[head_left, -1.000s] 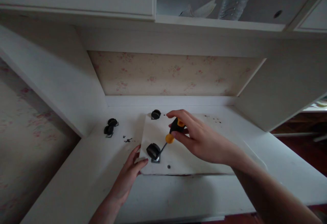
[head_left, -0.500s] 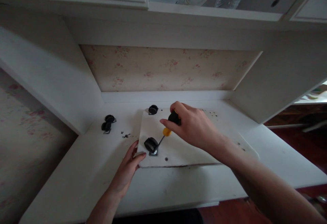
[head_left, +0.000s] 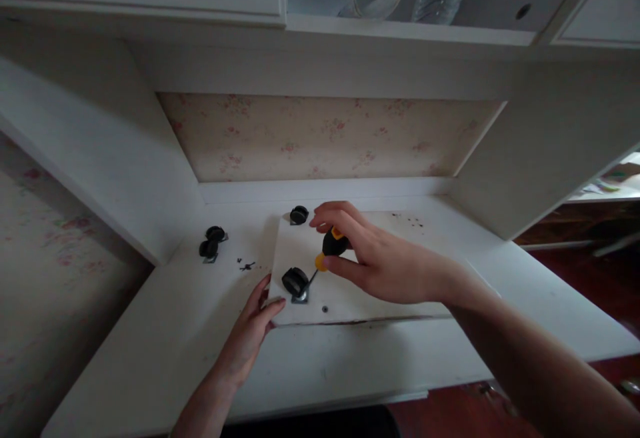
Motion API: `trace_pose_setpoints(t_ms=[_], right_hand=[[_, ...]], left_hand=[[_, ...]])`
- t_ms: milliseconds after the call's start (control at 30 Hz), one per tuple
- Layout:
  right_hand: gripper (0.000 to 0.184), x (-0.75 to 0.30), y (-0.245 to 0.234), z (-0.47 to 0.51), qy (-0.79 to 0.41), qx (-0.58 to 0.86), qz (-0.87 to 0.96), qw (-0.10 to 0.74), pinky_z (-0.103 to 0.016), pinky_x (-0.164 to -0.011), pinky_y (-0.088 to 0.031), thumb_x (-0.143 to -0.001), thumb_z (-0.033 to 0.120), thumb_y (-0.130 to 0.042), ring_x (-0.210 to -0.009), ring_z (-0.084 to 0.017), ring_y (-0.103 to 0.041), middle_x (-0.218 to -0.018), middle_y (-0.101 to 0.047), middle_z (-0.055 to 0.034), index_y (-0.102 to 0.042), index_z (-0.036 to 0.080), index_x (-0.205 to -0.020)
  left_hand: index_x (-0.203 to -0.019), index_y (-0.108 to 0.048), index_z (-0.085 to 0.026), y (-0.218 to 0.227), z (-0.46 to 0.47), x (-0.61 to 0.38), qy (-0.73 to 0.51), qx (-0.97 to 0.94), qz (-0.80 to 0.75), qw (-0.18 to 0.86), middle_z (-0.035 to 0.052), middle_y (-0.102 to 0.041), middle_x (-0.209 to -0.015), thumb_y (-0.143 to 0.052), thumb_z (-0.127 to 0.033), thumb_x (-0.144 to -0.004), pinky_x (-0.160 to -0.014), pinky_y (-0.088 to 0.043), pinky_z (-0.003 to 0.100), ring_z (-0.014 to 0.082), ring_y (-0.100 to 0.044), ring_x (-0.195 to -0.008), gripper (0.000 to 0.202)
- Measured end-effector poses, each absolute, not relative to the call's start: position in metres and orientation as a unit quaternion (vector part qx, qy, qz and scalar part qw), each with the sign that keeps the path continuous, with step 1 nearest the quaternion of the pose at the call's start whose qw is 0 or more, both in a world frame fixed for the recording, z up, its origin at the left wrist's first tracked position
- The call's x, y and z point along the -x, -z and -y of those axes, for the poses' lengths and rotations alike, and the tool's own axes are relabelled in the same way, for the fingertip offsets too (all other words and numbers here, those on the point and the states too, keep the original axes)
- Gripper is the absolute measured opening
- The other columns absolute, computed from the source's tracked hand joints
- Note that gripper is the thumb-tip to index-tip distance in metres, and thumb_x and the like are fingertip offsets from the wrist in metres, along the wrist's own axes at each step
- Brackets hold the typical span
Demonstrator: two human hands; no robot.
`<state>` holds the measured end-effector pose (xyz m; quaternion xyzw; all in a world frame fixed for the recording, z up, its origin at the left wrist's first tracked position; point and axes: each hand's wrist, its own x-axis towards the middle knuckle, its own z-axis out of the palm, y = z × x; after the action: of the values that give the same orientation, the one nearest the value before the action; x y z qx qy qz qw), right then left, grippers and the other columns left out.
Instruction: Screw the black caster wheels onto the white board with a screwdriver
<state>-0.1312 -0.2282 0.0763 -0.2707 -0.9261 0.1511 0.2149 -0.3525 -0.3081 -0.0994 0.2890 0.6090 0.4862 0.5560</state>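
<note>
A white board (head_left: 360, 285) lies flat on the white desk (head_left: 165, 351). A black caster wheel (head_left: 295, 281) sits on a metal plate at the board's near left corner. My right hand (head_left: 375, 258) is closed around a screwdriver (head_left: 330, 248) with a black and orange handle, and its tip meets the caster's plate. My left hand (head_left: 253, 331) rests on the board's near left corner, fingers pressed on the edge beside the caster. A second caster (head_left: 299, 215) stands at the board's far left corner.
A pair of loose casters (head_left: 211, 243) lie on the desk to the left, with a few small dark screws (head_left: 246, 265) beside them. A small screw (head_left: 325, 309) lies on the board. Cabinet walls close in on both sides, and a shelf hangs overhead.
My right hand has turned on the screwdriver handle, with the fingers regripping it. The tip stays at the caster plate. My left hand has kept its place on the board.
</note>
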Motion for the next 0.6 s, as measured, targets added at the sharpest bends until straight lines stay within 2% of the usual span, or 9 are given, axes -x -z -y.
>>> trace_pose_setpoints(t_ms=[67, 167, 233, 333, 400, 467, 500, 533, 600], right_hand=[[0.030, 0.1326, -0.0771, 0.2279, -0.140, 0.287, 0.925, 0.207, -0.032, -0.080, -0.051, -0.096, 0.025, -0.056, -0.094, -0.018, -0.065, -0.126, -0.061, -0.0088, -0.048, 0.023, -0.125], [0.028, 0.1359, -0.0775, 0.2271, -0.045, 0.396, 0.894, 0.205, -0.035, -0.070, -0.049, -0.096, 0.043, -0.058, -0.079, -0.022, -0.065, -0.102, -0.068, -0.0079, -0.056, 0.019, -0.111], [0.035, 0.1360, -0.0784, 0.2266, -0.054, 0.387, 0.897, 0.206, -0.036, -0.073, -0.049, -0.096, 0.047, -0.056, -0.083, -0.022, -0.066, -0.112, -0.066, -0.0113, -0.055, 0.019, -0.117], [0.037, 0.1341, -0.0809, 0.2263, -0.147, 0.281, 0.927, 0.199, -0.033, -0.082, -0.050, -0.097, 0.031, -0.056, -0.096, -0.018, -0.065, -0.131, -0.059, -0.0117, -0.046, 0.022, -0.131], [0.031, 0.1345, -0.0819, 0.2261, -0.129, 0.308, 0.924, 0.187, -0.032, -0.075, -0.049, -0.095, 0.032, -0.059, -0.090, -0.019, -0.066, -0.114, -0.067, -0.0090, -0.051, 0.021, -0.123], [0.032, 0.1357, -0.0818, 0.2256, -0.053, 0.401, 0.897, 0.177, -0.033, -0.064, -0.046, -0.095, 0.048, -0.059, -0.075, -0.022, -0.066, -0.089, -0.070, -0.0065, -0.057, 0.019, -0.108], [0.038, 0.1359, -0.0818, 0.2253, -0.025, 0.433, 0.884, 0.176, -0.034, -0.062, -0.045, -0.094, 0.055, -0.057, -0.072, -0.023, -0.066, -0.086, -0.070, -0.0070, -0.058, 0.019, -0.105], [0.042, 0.1355, -0.0818, 0.2251, -0.019, 0.439, 0.881, 0.178, -0.035, -0.063, -0.046, -0.094, 0.058, -0.054, -0.073, -0.024, -0.067, -0.092, -0.070, -0.0088, -0.058, 0.018, -0.107], [0.041, 0.1333, -0.0828, 0.2253, -0.069, 0.374, 0.905, 0.189, -0.036, -0.073, -0.050, -0.097, 0.051, -0.053, -0.086, -0.022, -0.068, -0.118, -0.066, -0.0124, -0.053, 0.019, -0.122]], left_hand=[[-0.140, -0.050, -0.036, 0.0997, 0.3082, 0.3522, -0.486, -0.292, -0.610, 0.554, 0.0032, -0.056, -0.143, -0.070, -0.039, -0.079, -0.087, -0.037, 0.034, 0.0274, -0.049, -0.126, 0.064], [-0.138, -0.050, -0.039, 0.1010, 0.3079, 0.3519, -0.484, -0.294, -0.613, 0.551, 0.0005, -0.054, -0.146, -0.069, -0.038, -0.081, -0.090, -0.036, 0.034, 0.0265, -0.048, -0.129, 0.060], [-0.138, -0.050, -0.040, 0.1022, 0.3075, 0.3519, -0.484, -0.299, -0.611, 0.551, -0.0002, -0.053, -0.148, -0.068, -0.038, -0.081, -0.090, -0.036, 0.035, 0.0265, -0.048, -0.130, 0.059], [-0.138, -0.050, -0.039, 0.1032, 0.3071, 0.3521, -0.485, -0.306, -0.606, 0.551, 0.0001, -0.053, -0.149, -0.069, -0.038, -0.081, -0.090, -0.037, 0.035, 0.0270, -0.048, -0.130, 0.060], [-0.138, -0.050, -0.039, 0.1021, 0.3073, 0.3517, -0.487, -0.301, -0.604, 0.554, 0.0001, -0.053, -0.148, -0.069, -0.038, -0.081, -0.090, -0.037, 0.035, 0.0266, -0.049, -0.130, 0.060], [-0.139, -0.050, -0.038, 0.0997, 0.3078, 0.3509, -0.489, -0.294, -0.607, 0.553, 0.0008, -0.053, -0.148, -0.069, -0.038, -0.080, -0.092, -0.037, 0.035, 0.0267, -0.048, -0.130, 0.062], [-0.139, -0.049, -0.038, 0.0982, 0.3081, 0.3505, -0.488, -0.293, -0.610, 0.551, 0.0014, -0.053, -0.148, -0.070, -0.039, -0.080, -0.092, -0.037, 0.036, 0.0271, -0.048, -0.130, 0.063], [-0.140, -0.049, -0.037, 0.0969, 0.3085, 0.3501, -0.487, -0.293, -0.613, 0.548, 0.0020, -0.052, -0.149, -0.069, -0.040, -0.080, -0.092, -0.037, 0.036, 0.0276, -0.048, -0.131, 0.063], [-0.140, -0.049, -0.037, 0.0950, 0.3091, 0.3498, -0.484, -0.294, -0.616, 0.547, 0.0024, -0.052, -0.149, -0.069, -0.040, -0.081, -0.091, -0.037, 0.036, 0.0282, -0.048, -0.131, 0.063]])
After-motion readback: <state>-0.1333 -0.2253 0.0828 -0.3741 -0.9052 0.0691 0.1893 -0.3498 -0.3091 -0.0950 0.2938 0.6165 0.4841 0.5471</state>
